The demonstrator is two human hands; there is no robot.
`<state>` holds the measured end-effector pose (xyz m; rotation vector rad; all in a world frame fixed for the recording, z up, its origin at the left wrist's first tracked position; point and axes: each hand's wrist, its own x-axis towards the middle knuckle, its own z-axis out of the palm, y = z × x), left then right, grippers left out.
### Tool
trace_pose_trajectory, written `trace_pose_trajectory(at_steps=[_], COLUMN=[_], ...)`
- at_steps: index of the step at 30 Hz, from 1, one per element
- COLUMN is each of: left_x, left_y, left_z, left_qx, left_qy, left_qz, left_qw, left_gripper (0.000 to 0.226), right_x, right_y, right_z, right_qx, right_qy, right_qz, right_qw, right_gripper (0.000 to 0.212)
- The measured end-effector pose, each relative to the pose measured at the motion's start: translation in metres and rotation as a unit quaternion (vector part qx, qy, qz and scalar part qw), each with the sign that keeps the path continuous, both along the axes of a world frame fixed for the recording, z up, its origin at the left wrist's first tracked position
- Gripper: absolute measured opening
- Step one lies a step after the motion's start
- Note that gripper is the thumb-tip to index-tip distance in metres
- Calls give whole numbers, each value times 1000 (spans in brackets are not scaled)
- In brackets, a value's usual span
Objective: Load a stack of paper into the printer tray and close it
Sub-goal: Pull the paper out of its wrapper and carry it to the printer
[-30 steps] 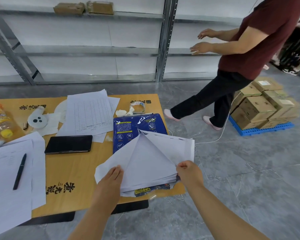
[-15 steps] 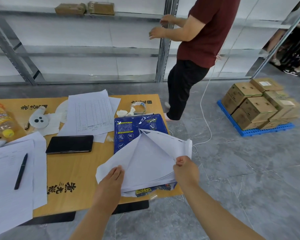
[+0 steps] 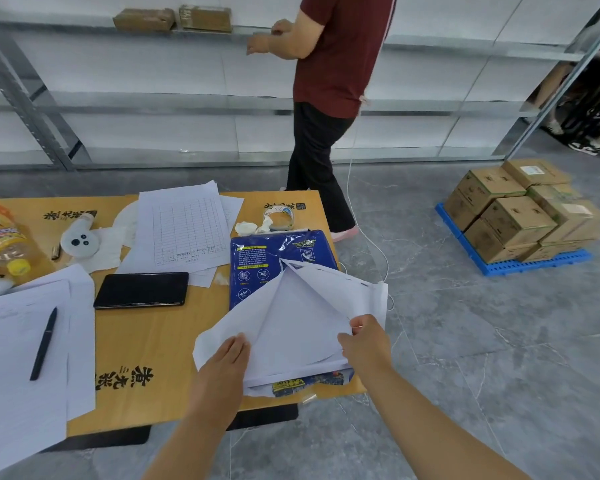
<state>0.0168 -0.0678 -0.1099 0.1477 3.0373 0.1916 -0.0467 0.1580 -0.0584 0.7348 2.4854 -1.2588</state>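
Note:
A blue paper ream wrapper (image 3: 257, 261) lies torn open at the right end of the wooden table (image 3: 153, 341). Its white inner flaps are folded outward, and a stack of white paper (image 3: 298, 327) shows inside. My left hand (image 3: 227, 355) rests flat on the left flap, fingers together. At the right flap, my right hand (image 3: 364, 337) pinches the wrapper's edge and lifts it. No printer or tray is in view.
On the table lie a black tablet (image 3: 141, 289), printed sheets (image 3: 184, 226), a pen (image 3: 44, 342) on loose papers, a tape roll (image 3: 279, 216) and a bottle (image 3: 0, 240). A person in a dark red shirt (image 3: 340, 53) stands at metal shelving. Boxes (image 3: 520, 213) sit on a blue pallet.
The person in the red shirt walked from the right to the shelving behind the table. My right hand shifted slightly up along the right flap; my left hand stayed put.

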Motion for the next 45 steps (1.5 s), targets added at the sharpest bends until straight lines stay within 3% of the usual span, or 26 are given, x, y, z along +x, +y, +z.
trace_pose_trajectory(at_steps=[4,7,11,14,16,19,21,22,24,29,31,33,36,40,45], left_x=[3,6,9,11,9,8,11,11,11,18,22,26,32,43,65], left_y=[1,3,11,12,11,12,16,17,21,30,34,37,42,44,47], left_z=[-3,1,30,44,49,58,66,65,66,73,81,86,94,109,131], left_qx=[14,71,161,298,388,526,588,600,590,595,595,585,562,554,577], left_qy=[25,26,-52,-117,-152,-204,-247,-252,-253,-234,-217,-199,-191,-208,-219], left_qz=[18,51,203,402,459,547,547,535,511,517,515,510,501,506,489], left_qw=[999,996,965,858,785,619,543,538,572,569,578,599,630,627,617], left_gripper=[71,47,19,34,36,25,17,24,30,10,4,17,27,10,11], right_x=[-3,-5,-6,-1,5,14,18,19,20,21,21,24,27,33,52], right_y=[0,3,2,5,11,25,35,39,49,63,63,61,57,55,56], right_z=[-3,3,20,36,48,63,70,74,81,89,88,90,92,102,128], right_qx=[-48,-141,-250,-280,-288,-311,-324,-327,-329,-268,-267,-283,-269,-237,-206], right_qy=[-18,-45,-78,-87,-107,-154,-182,-196,-222,-246,-235,-217,-208,-204,-171], right_qz=[-32,-99,-152,-145,-126,-101,-82,-69,-35,40,31,2,-9,13,29], right_qw=[998,984,953,945,943,932,925,922,917,930,934,934,940,950,963], right_gripper=[28,28,37,43,36,26,24,24,24,30,21,8,16,11,18])
